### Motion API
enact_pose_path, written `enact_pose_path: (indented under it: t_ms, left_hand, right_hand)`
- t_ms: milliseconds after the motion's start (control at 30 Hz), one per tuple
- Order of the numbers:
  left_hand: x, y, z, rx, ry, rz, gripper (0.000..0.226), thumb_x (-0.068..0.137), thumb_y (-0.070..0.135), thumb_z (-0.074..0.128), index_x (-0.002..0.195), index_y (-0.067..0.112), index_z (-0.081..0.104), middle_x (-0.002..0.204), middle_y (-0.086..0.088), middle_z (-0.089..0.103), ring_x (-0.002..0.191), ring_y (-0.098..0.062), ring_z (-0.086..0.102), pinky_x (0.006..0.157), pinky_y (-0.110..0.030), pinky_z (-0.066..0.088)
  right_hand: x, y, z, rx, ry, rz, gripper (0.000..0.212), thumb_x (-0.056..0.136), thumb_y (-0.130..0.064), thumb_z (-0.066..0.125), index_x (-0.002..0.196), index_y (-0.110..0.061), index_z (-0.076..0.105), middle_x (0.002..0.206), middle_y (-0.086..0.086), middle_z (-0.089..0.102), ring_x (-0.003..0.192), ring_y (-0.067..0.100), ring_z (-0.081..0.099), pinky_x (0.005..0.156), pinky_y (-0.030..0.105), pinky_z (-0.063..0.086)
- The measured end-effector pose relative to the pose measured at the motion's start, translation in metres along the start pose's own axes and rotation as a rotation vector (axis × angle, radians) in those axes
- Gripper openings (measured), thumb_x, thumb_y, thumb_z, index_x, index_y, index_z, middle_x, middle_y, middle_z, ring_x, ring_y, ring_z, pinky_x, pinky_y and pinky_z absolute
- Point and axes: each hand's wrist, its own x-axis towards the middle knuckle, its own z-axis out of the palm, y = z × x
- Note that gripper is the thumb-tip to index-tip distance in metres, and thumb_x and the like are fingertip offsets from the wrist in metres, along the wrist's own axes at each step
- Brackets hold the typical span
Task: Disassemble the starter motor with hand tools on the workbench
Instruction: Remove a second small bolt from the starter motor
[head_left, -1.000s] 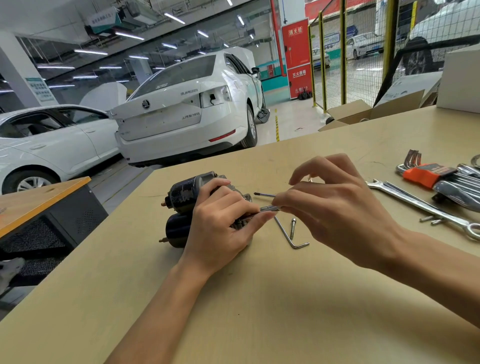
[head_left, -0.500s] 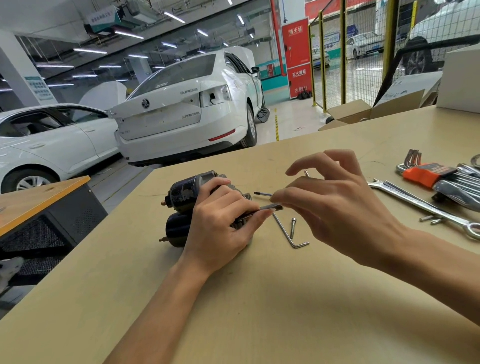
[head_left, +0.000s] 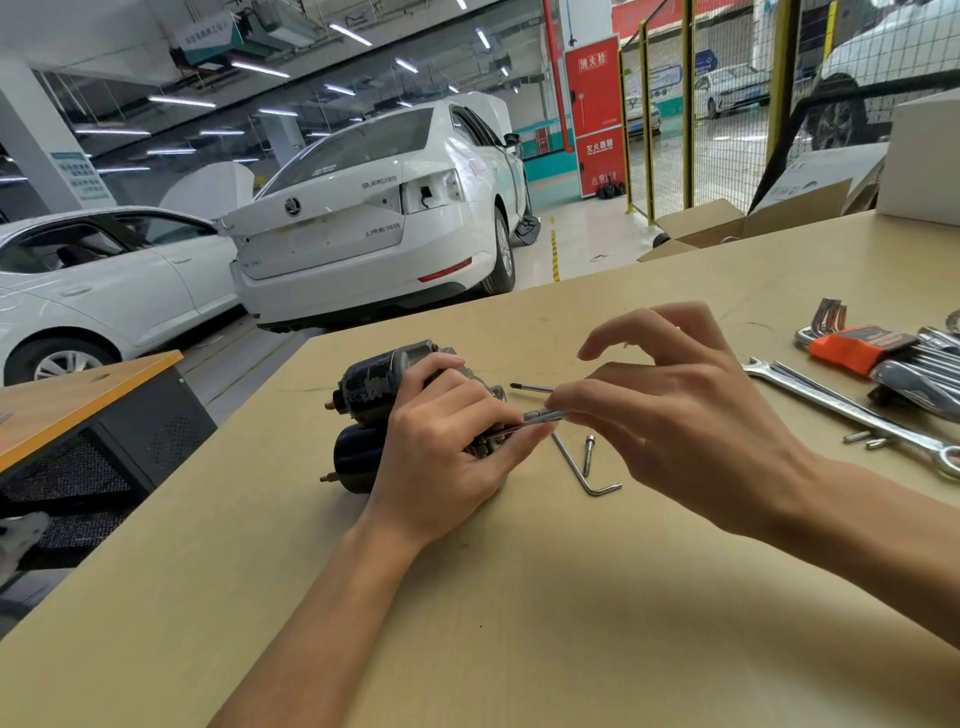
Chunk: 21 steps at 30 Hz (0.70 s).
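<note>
The dark starter motor (head_left: 371, 395) lies on its side on the tan workbench (head_left: 467, 597), its two black cylinders pointing left. My left hand (head_left: 447, 452) grips its right end and hides the housing there. A long silver through-bolt (head_left: 540, 417) sticks out of the motor toward the right, and my right hand (head_left: 670, 410) pinches its outer end between thumb and forefinger, other fingers raised. An L-shaped hex key (head_left: 582, 470) and a loose bolt (head_left: 587, 454) lie just right of the motor. Another long bolt (head_left: 530, 387) lies behind.
A combination wrench (head_left: 852, 415) lies at the right, with an orange-holdered hex key set (head_left: 862, 348) and more wrenches behind it. Two small pins (head_left: 865, 439) sit near the wrench. Cardboard boxes (head_left: 727, 226) stand at the far edge. White cars are parked beyond the bench.
My right hand has drawn the long bolt slightly rightward out of the motor and spread its free fingers higher. The left hand and motor stay put.
</note>
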Motion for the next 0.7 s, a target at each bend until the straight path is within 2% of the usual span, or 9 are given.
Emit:
enact_pose_path:
  t_ms: [200,467,700]
  left_hand:
    - [0.0000,0.0002,-0.0008,-0.005,-0.001,0.005,0.029,0.090,0.037,0.069,0.074,0.013,0.077,0.067,0.003,0.067,0.066,-0.016,0.061,0.101,-0.033,0.038]
    - [-0.0006,-0.0014,0.0000,-0.011,-0.004,0.008,0.030,0.089,0.038,0.069,0.075,0.013,0.076,0.069,0.003,0.068,0.068,-0.014,0.060,0.102,-0.033,0.039]
    - [-0.0005,-0.0005,-0.0006,-0.020,-0.014,-0.004,0.031,0.088,0.040,0.070,0.073,0.013,0.077,0.069,0.003,0.069,0.069,-0.015,0.061,0.102,-0.035,0.039]
  right_hand:
    - [-0.0015,-0.0013,0.0016,-0.034,-0.050,0.001,0.039,0.065,-0.003,0.091,0.096,-0.018,0.073,0.077,-0.007,0.072,0.098,0.024,0.057,0.085,0.035,0.033]
    - [-0.0008,-0.0036,0.0030,-0.008,-0.023,0.006,0.031,0.069,-0.006,0.090,0.093,-0.016,0.075,0.074,-0.005,0.071,0.094,0.020,0.050,0.080,0.033,0.032]
    - [-0.0012,-0.0057,0.0040,-0.004,0.010,0.022,0.023,0.073,-0.008,0.087,0.091,-0.015,0.076,0.072,-0.004,0.069,0.092,0.020,0.050,0.078,0.033,0.032]
